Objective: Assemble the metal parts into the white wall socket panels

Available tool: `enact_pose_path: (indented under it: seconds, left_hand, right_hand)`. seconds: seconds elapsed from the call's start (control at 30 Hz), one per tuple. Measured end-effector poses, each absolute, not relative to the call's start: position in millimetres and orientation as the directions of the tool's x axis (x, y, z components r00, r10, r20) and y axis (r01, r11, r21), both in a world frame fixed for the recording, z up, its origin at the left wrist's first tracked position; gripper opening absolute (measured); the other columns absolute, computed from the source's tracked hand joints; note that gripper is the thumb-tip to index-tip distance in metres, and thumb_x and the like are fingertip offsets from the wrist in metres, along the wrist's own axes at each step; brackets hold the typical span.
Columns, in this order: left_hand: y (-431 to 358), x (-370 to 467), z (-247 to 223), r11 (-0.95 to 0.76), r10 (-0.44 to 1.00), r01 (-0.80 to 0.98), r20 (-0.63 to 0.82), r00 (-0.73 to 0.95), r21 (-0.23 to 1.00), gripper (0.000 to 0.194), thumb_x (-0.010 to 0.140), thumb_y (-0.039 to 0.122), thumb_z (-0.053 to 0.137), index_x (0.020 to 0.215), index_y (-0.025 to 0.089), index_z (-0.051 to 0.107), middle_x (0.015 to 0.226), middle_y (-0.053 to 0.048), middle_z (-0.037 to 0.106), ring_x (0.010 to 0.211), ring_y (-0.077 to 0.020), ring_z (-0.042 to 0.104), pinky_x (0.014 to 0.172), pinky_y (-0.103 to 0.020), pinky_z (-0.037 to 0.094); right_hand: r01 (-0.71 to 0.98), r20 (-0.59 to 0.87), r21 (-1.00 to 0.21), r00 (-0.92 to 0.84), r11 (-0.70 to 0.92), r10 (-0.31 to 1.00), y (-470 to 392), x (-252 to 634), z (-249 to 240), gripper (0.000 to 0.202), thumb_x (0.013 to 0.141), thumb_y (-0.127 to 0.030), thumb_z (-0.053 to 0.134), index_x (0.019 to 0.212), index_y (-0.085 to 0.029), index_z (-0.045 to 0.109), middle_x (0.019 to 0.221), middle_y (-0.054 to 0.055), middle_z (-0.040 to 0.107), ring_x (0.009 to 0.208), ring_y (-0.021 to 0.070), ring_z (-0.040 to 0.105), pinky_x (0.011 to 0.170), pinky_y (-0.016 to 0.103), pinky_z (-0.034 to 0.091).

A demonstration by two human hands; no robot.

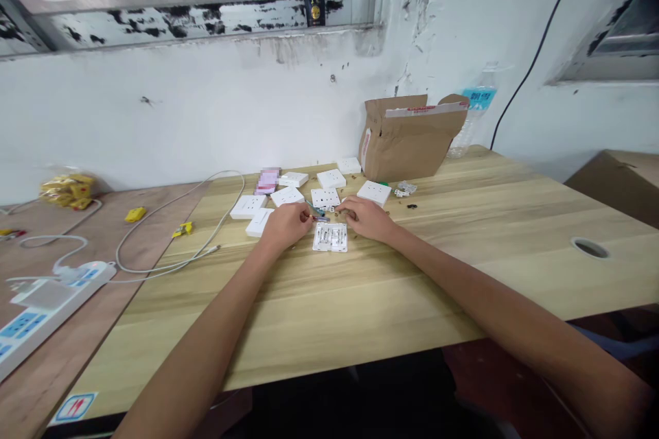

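Observation:
My left hand [290, 225] is closed in a pinch just behind and left of an opened white socket housing [330, 237]. What its fingertips hold is too small to make out. My right hand [368, 218] is bent down to the tabletop behind the housing's right side, its fingers curled together over small brass-coloured bits; anything between them is hidden. Metal strips show inside the housing, which lies flat. Between the hands is a screwdriver-like tool [320, 219], partly covered. Beyond it lies a white socket faceplate [325, 198] with holes.
Several white socket units [248, 206] lie around the hands. A cardboard box [406, 140] stands at the back, with a plastic bottle [476, 110] behind it. Left are a white cable [169, 267], a power strip [56, 305] and a bag of yellow parts [66, 190]. A round hole [590, 247] pierces the tabletop right.

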State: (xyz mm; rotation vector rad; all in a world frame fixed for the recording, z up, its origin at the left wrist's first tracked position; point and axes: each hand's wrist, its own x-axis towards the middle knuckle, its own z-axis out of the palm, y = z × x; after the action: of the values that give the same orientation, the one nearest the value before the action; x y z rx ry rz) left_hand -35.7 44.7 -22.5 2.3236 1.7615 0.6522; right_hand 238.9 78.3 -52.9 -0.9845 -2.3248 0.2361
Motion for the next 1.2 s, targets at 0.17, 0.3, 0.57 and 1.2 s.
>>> enact_pose_path:
  seconds: [0.17,0.3,0.57,1.2]
  left_hand:
    - [46,-46,-17,-0.321,0.934,0.857,0.286,0.215,0.404,0.009,0.088,0.025,0.073,0.08,0.025,0.077,0.085,-0.007,0.082,0.077,-0.0261,0.069,0.068,-0.034,0.039]
    - [49,-48,-22,-0.294,0.951,0.881,0.21,0.228,0.371,0.007,0.086,0.023,0.074,0.079,0.024,0.076,0.083,-0.008,0.081,0.076,-0.0265,0.07,0.066,-0.034,0.039]
    - [51,-46,-26,-0.261,0.96,0.898,0.193,0.203,0.355,0.007,0.09,0.028,0.077,0.085,0.024,0.078,0.091,-0.009,0.083,0.082,-0.0281,0.072,0.066,-0.033,0.039]
    - [38,-25,-19,-0.439,0.882,0.7,0.417,0.218,0.563,0.022,0.099,0.025,0.068,0.119,0.024,0.076,0.104,-0.005,0.082,0.078,-0.0218,0.071,0.079,-0.036,0.052]
  right_hand:
    - [0.605,0.441,-0.365,-0.557,0.708,0.704,78,238,-54,0.036,0.097,-0.006,0.062,0.124,-0.02,0.081,0.123,0.01,0.08,0.108,0.0252,0.076,0.095,0.037,0.058]
    - [0.591,0.437,-0.328,-0.597,0.737,0.673,79,236,-54,0.051,0.102,-0.008,0.056,0.148,-0.024,0.072,0.149,0.011,0.075,0.13,0.0281,0.073,0.109,0.043,0.059]
    - [0.635,0.301,-0.15,-0.701,0.758,0.646,81,228,-60,0.069,0.099,0.003,0.048,0.157,-0.028,0.069,0.171,0.009,0.059,0.145,0.0326,0.068,0.11,0.045,0.062]
    - [0.382,0.456,-0.734,-0.334,0.561,0.825,89,231,-52,0.022,0.097,-0.035,0.079,0.116,-0.024,0.083,0.098,0.004,0.083,0.073,0.0177,0.074,0.071,0.031,0.058]
